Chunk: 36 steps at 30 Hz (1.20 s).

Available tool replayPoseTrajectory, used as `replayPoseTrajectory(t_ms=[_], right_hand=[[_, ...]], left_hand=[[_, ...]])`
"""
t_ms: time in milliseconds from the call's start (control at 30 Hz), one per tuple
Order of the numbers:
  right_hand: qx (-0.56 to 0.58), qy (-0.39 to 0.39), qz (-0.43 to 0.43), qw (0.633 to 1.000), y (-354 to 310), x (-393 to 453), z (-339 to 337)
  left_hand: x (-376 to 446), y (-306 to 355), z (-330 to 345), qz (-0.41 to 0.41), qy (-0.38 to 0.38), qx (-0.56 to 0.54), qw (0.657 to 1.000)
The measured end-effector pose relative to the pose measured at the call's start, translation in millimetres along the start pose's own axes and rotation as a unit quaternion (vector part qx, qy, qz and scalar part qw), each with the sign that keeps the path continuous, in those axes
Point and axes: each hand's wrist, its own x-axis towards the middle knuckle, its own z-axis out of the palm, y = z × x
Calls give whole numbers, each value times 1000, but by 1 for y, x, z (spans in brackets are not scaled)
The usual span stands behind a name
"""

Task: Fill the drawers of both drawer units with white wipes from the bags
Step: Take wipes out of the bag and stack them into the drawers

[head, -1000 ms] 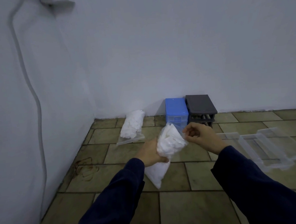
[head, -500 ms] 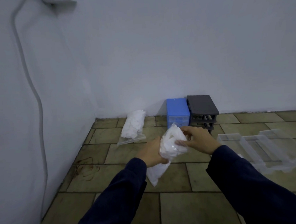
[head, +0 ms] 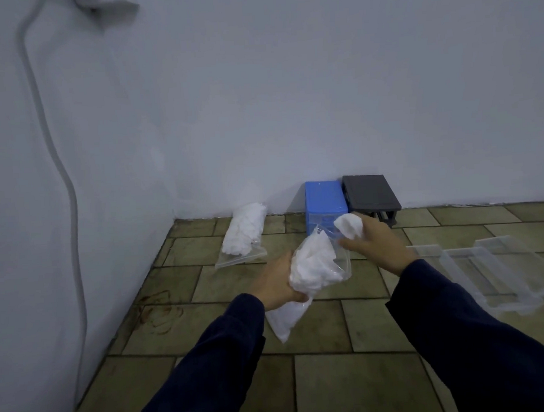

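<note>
My left hand (head: 278, 282) grips a clear plastic bag of white wipes (head: 315, 266) around its middle, held up above the tiled floor. Its mouth is open toward the right. My right hand (head: 370, 243) holds a crumpled white wipe (head: 349, 225) just above and right of the bag's mouth. A second bag of wipes (head: 244, 234) lies on the floor near the wall corner. The blue drawer unit (head: 325, 203) and the dark grey drawer unit (head: 371, 197) stand side by side against the back wall. Several clear drawers (head: 488, 267) lie on the floor at the right.
A white wall closes in on the left, with a grey cable (head: 58, 173) running down it. The back wall meets the tiled floor (head: 320, 376) behind the units. A reddish stain (head: 156, 309) marks a tile by the left wall.
My right hand went into the mouth of the bag and has come out up and to the right with a wipe in it. My left hand kept its hold on the bag.
</note>
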Motion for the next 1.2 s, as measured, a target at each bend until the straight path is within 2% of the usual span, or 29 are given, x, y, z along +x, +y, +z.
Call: replayPoseTrajectory(t_ms=[167, 333, 500, 700, 800, 933, 1200], right_hand=[[-117, 11, 12, 993, -5, 0, 15], [-100, -1, 6, 995, -13, 2, 22], [-160, -32, -25, 986, -15, 1, 26], [-65, -13, -48, 997, -14, -4, 26], [-85, -12, -76, 993, -15, -5, 26], [19, -1, -70, 997, -12, -5, 23], [92, 19, -61, 994, -14, -6, 19]], left_hand=[[2, 0, -2, 1, 14, 24, 1000], [2, 4, -7, 12, 28, 96, 995], [0, 6, -7, 18, 26, 96, 995], [1, 8, -6, 15, 15, 83, 996], [1, 7, -5, 13, 12, 72, 997], [2, 5, -7, 4, 8, 46, 999], [2, 5, -6, 4, -4, 22, 1000]])
